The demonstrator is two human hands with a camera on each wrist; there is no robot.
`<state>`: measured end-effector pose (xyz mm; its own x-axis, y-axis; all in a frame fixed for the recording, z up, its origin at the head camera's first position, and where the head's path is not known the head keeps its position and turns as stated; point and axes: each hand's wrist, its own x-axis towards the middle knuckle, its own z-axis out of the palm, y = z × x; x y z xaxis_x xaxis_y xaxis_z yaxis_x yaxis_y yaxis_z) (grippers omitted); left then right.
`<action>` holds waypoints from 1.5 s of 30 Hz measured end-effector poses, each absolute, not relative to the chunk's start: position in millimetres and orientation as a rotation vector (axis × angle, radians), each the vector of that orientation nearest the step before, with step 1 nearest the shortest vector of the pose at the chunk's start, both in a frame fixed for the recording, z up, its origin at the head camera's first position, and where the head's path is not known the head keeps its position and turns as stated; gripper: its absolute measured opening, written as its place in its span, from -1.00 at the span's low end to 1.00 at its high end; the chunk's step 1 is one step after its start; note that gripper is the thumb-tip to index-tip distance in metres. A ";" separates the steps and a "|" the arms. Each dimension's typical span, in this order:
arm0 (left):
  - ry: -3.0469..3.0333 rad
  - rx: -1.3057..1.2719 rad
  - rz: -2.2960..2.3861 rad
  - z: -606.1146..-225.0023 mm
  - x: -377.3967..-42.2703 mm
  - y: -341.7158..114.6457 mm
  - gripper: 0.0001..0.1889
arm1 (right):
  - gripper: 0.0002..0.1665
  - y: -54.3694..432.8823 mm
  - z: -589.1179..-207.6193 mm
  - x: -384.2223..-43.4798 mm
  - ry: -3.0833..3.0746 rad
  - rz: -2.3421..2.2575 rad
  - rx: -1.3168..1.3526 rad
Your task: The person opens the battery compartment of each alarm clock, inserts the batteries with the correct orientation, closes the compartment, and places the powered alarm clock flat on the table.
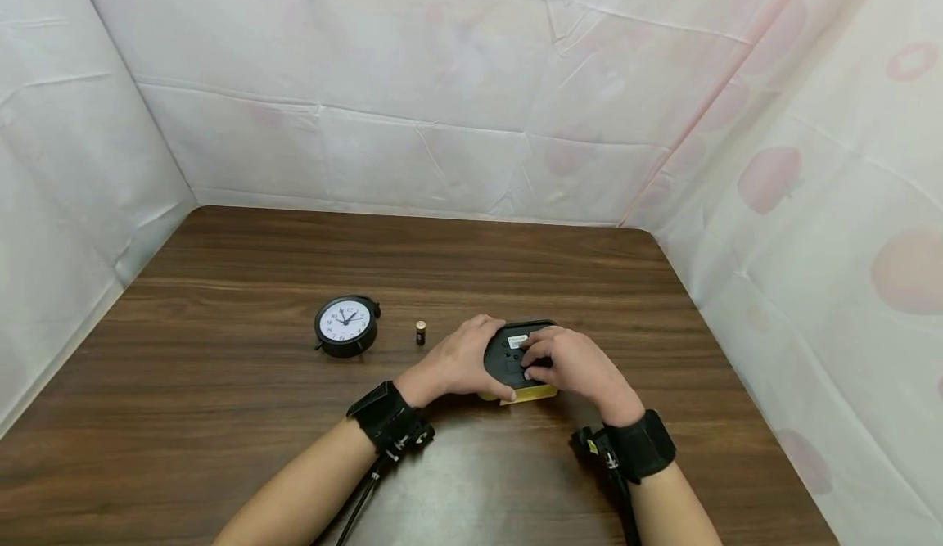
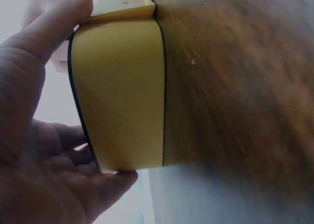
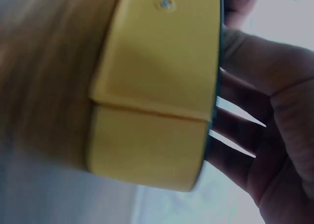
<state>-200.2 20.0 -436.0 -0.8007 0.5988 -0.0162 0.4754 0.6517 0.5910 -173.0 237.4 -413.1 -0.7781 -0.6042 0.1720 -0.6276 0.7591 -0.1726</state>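
In the head view a yellow block-shaped device (image 1: pixel 529 395) lies with its black back (image 1: pixel 503 359) facing up; a white label is on that back. My left hand (image 1: pixel 464 359) grips the device by its edges, thumb at the near side and fingers at the far side. The left wrist view shows its plain yellow side wall (image 2: pixel 120 91) between thumb and fingers. My right hand (image 1: pixel 575 363) has bent fingers and thumb against the black back. Whether they pinch some part there is hidden. The right wrist view shows a yellow side (image 3: pixel 167 62) with a small recessed screw.
Left of the hands, a round black clock (image 1: pixel 345 321) with a white dial rests on the brown wooden table (image 1: pixel 243 415). A small battery (image 1: pixel 421 332) stands upright between clock and left hand. Pale curtains (image 1: pixel 442 79) enclose the back and sides.
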 end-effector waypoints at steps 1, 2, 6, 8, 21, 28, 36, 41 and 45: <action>2.653 0.885 0.864 -435.7 -200.1 20.0 0.06 | -0.84 236.4 -411.4 -171.4 -2.863 0.305 0.993; 2.645 0.891 0.869 -435.6 -200.0 19.9 0.06 | -0.83 235.1 -409.7 -170.0 -2.877 0.278 0.990; 2.629 0.900 0.892 -435.5 -199.5 19.3 0.04 | -0.83 230.4 -405.7 -166.5 -2.901 0.202 0.995; 2.628 0.908 0.901 -435.6 -199.5 19.4 0.04 | -0.86 229.0 -405.0 -165.4 -2.892 0.199 1.012; 2.622 0.900 0.931 -438.0 -199.6 19.5 0.06 | -0.90 227.6 -405.6 -163.3 -2.743 0.090 1.164; 2.612 0.895 0.941 -435.8 -199.0 19.1 0.06 | -0.80 228.5 -405.2 -167.8 -2.732 0.069 1.200; 2.660 0.784 0.893 -434.8 -195.4 20.2 0.15 | -0.88 229.1 -406.6 -167.7 -2.715 0.047 1.192; 2.675 0.759 0.898 -434.0 -195.0 19.2 0.16 | -0.94 231.1 -406.8 -165.5 -2.713 0.031 1.195; 2.624 0.737 0.946 -433.6 -197.3 18.0 0.16 | -0.89 236.4 -408.8 -163.8 -2.703 0.064 1.186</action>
<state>-197.3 18.0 -433.6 -0.8389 0.5402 -0.0662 0.3736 0.6600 0.6518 -163.8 236.4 -408.8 -0.6623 -0.7250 0.1890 -0.7331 0.6792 0.0363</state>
